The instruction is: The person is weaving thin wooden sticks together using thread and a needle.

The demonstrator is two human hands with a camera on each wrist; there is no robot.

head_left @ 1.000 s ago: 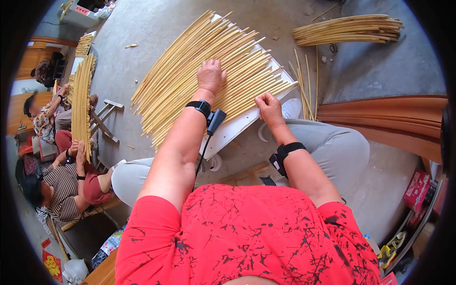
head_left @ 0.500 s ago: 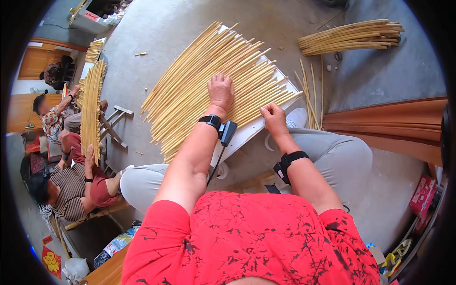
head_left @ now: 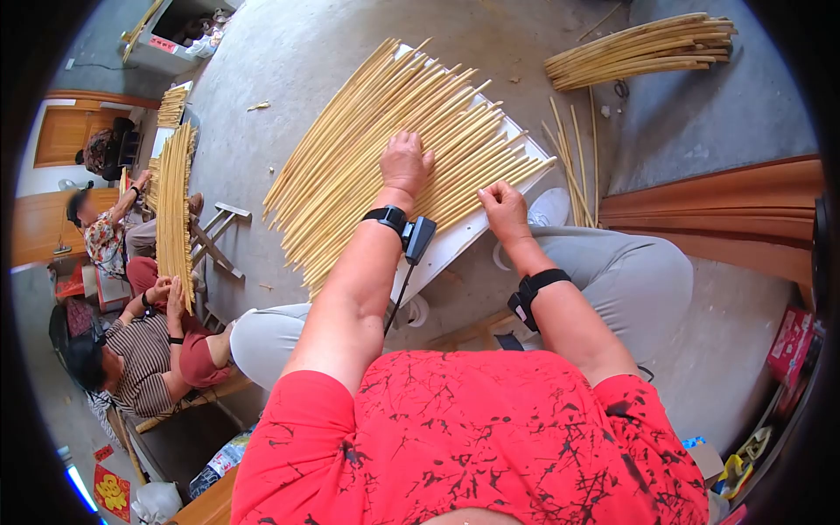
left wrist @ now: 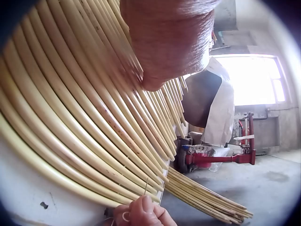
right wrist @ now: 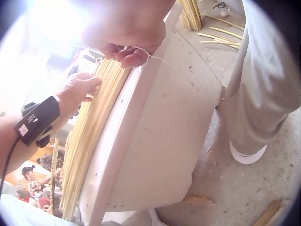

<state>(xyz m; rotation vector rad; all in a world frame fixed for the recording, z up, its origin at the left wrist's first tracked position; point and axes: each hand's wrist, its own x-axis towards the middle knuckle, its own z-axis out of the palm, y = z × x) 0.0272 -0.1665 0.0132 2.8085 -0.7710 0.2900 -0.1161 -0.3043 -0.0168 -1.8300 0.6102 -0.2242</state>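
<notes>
A broad row of peeled yellow sticks (head_left: 350, 166) lies side by side on a white board (head_left: 446, 247) in front of me. My left hand (head_left: 405, 164) rests on top of the row near its middle, fingers laid across the sticks. At the near right edge, my right hand (head_left: 505, 208) pinches a thin white thread (right wrist: 149, 52), which loops by the fingers in the right wrist view. A fine straight sliver (left wrist: 147, 184) rises above the right fingertips in the left wrist view, close to the stick ends.
A bundle of sticks (head_left: 643, 54) lies on the floor at the far right, with several loose sticks (head_left: 573, 166) nearer. On the left, two people sit by another stick mat (head_left: 175, 214) on a trestle (head_left: 219, 236). My knees flank the board.
The head view has shifted slightly. Both my hands keep nearly the same places at the sticks. The person in stripes has brought a lifted hand back to the other mat.
</notes>
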